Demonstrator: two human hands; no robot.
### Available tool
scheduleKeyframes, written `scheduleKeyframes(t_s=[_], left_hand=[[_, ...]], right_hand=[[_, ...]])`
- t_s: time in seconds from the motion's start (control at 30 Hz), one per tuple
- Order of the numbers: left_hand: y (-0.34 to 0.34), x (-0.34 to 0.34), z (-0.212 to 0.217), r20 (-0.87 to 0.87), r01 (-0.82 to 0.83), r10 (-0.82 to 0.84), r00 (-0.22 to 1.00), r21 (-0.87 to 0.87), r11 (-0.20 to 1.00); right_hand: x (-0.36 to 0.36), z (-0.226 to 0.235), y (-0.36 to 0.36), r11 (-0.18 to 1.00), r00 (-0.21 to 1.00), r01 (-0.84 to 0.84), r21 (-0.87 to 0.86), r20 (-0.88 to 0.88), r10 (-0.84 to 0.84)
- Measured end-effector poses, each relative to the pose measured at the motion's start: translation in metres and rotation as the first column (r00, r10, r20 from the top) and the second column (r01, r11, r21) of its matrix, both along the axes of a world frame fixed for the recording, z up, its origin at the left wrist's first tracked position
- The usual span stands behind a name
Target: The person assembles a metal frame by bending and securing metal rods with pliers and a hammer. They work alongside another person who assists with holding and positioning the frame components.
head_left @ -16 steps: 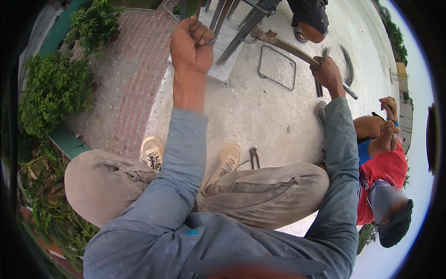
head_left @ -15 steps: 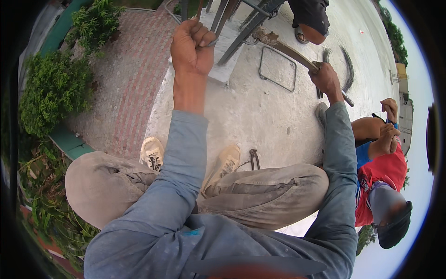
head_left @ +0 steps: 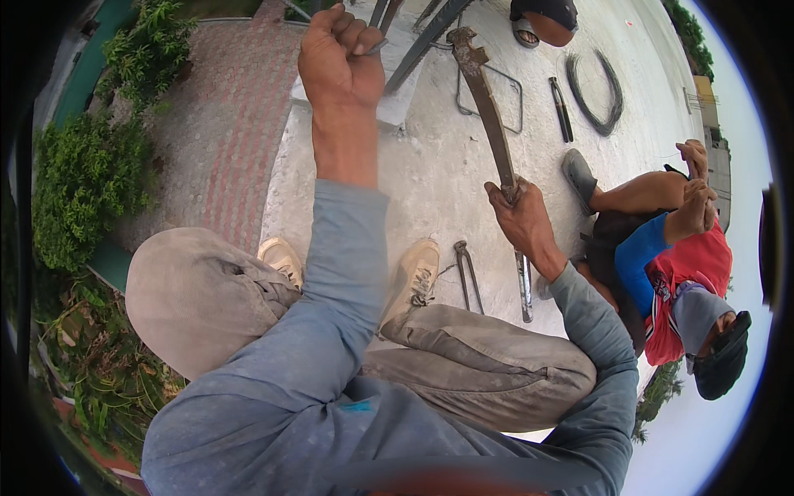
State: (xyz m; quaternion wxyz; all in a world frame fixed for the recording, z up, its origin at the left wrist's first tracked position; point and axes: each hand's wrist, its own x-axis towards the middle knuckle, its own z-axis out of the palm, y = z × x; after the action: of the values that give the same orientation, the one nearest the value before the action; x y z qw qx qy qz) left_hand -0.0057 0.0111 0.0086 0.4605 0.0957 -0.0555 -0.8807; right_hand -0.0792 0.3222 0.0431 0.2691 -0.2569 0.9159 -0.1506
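Note:
At the upper left my left hand point(head_left: 343, 66) is closed round a thin steel bar point(head_left: 377, 48), whose grey end shows beside the fingers. Dark ribbed rebars point(head_left: 426, 45) rise right next to this fist, above a pale concrete base. My right hand point(head_left: 529, 221) grips a worn hammer point(head_left: 490, 107) by its handle. The hammer's rusty head points away from me, near the rebars but apart from them. Its handle end sticks out below the hand. Between my right hand and my shoe, a pair of pincers point(head_left: 469, 277) lies on the concrete.
A bent rectangular steel stirrup point(head_left: 520, 107), dark-handled pliers point(head_left: 562, 112) and a coil of binding wire point(head_left: 619, 99) lie on the concrete floor point(head_left: 455, 186). A co-worker in a red shirt point(head_left: 691, 264) crouches at right; another person's knee point(head_left: 552, 29) shows at the top. Paving and bushes lie left.
My right hand has drawn the hammer back toward me, away from the rebars, and its head has swung more upright. My left hand keeps its grip near the bars.

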Motion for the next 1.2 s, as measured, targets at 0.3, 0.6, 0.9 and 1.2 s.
scheduleKeyframes(t_s=[0.3,0.6,0.9,1.2], left_hand=[[-0.005,0.001,-0.005,-0.027,0.044,-0.043,0.999,0.027,0.999],[-0.004,-0.002,0.000,0.006,0.039,-0.039,0.999,0.046,0.998],[-0.007,-0.001,-0.004,-0.054,0.059,-0.060,0.997,-0.020,0.998],[-0.006,-0.005,-0.003,0.005,0.018,-0.018,1.000,-0.031,0.999]], right_hand=[[-0.012,0.021,-0.007,0.993,0.971,0.010,0.120,-0.237,0.018],[-0.131,0.030,-0.012,0.957,0.884,-0.135,0.257,-0.406,0.234],[-0.112,0.036,-0.006,0.948,0.784,-0.311,0.067,-0.546,0.295],[-0.091,0.028,0.004,0.963,0.893,-0.065,0.260,-0.416,0.173]])
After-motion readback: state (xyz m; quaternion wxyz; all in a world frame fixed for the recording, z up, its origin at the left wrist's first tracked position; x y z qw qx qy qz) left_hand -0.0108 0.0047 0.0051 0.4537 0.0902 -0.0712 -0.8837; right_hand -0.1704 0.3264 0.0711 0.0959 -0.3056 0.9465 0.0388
